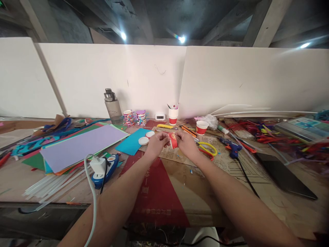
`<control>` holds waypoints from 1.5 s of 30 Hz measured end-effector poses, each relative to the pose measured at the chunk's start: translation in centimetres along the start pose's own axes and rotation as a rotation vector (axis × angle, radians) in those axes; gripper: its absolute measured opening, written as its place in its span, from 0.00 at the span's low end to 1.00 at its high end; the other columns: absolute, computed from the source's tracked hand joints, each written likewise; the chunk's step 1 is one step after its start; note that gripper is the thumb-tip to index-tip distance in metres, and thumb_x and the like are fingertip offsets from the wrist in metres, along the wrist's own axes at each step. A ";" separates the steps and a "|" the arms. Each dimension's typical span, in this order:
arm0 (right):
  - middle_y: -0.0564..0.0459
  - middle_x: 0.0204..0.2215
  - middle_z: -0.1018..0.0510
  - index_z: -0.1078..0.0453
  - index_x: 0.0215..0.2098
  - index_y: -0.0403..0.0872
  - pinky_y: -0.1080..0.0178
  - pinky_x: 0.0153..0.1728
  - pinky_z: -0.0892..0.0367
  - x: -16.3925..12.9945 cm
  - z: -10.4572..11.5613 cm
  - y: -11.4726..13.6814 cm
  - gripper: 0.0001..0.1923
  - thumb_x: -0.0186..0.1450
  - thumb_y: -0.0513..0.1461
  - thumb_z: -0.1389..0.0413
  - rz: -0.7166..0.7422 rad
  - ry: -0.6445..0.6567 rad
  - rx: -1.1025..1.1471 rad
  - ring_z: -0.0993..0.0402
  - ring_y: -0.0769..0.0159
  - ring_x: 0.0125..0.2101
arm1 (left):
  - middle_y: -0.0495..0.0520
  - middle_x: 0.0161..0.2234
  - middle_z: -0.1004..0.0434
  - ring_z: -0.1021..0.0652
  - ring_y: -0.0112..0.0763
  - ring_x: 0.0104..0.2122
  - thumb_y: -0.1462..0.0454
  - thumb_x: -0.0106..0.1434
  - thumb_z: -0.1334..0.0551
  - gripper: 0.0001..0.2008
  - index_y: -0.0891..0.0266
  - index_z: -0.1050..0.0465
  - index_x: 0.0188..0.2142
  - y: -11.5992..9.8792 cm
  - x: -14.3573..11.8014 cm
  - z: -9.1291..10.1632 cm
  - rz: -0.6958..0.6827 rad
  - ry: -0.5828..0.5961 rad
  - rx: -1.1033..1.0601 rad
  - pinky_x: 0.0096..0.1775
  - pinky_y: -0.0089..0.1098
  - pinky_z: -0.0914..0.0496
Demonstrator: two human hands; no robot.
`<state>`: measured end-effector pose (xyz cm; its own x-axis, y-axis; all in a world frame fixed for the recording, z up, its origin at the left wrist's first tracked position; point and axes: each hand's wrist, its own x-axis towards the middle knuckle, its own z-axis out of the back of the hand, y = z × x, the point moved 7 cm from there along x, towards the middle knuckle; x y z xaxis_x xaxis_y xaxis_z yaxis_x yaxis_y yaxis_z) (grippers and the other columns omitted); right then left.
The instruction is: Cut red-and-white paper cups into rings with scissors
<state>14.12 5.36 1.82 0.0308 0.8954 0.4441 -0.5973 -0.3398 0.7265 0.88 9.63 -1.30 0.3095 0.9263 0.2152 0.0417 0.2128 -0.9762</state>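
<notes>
Between my two hands is a small red-and-white piece with an orange mark; it looks like part of a paper cup. My left hand pinches its left side, fingers closed. The fingertips of my right hand are closed on its right edge. Just left of my left hand lie white cup bottoms or lids by a sheet of blue paper. Yellow-handled scissors rest right of my right hand, near a red-and-white paper cup.
Stacked cups hold pens at the back, beside a small clock. Coloured paper, a bottle and a power strip with a white cable stand left. A glue gun and a dark tablet or phone lie right.
</notes>
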 end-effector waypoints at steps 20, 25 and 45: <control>0.56 0.22 0.27 0.33 0.23 0.47 0.65 0.31 0.43 0.0 0.3 0.4 0.12 0.65 0.34 0.48 -0.012 0.004 -0.048 0.36 0.68 0.25 | 0.50 0.23 0.25 0.28 0.26 0.23 0.51 0.48 0.27 0.19 0.64 0.25 0.29 0.3 0.1 0.1 0.018 -0.005 -0.063 0.27 0.27 0.36; 0.52 0.27 0.22 0.30 0.26 0.46 0.65 0.33 0.41 -0.1 -0.1 0.2 0.11 0.64 0.31 0.49 0.036 0.032 -0.092 0.32 0.66 0.29 | 0.49 0.22 0.26 0.28 0.26 0.23 0.51 0.50 0.28 0.18 0.63 0.25 0.29 -0.5 0.0 0.3 -0.026 -0.038 0.046 0.26 0.27 0.37; 0.53 0.27 0.22 0.29 0.30 0.47 0.64 0.34 0.38 0.1 0.2 0.1 0.11 0.69 0.37 0.49 0.067 0.004 -0.091 0.30 0.66 0.29 | 0.48 0.23 0.27 0.36 0.21 0.20 0.56 0.48 0.29 0.14 0.63 0.26 0.27 0.4 0.3 0.1 0.020 0.005 -0.055 0.25 0.26 0.41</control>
<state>14.25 5.35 2.05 -0.0149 0.8728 0.4879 -0.6679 -0.3718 0.6447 0.92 10.06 -1.61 0.3157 0.9285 0.1957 0.0873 0.1769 -0.9803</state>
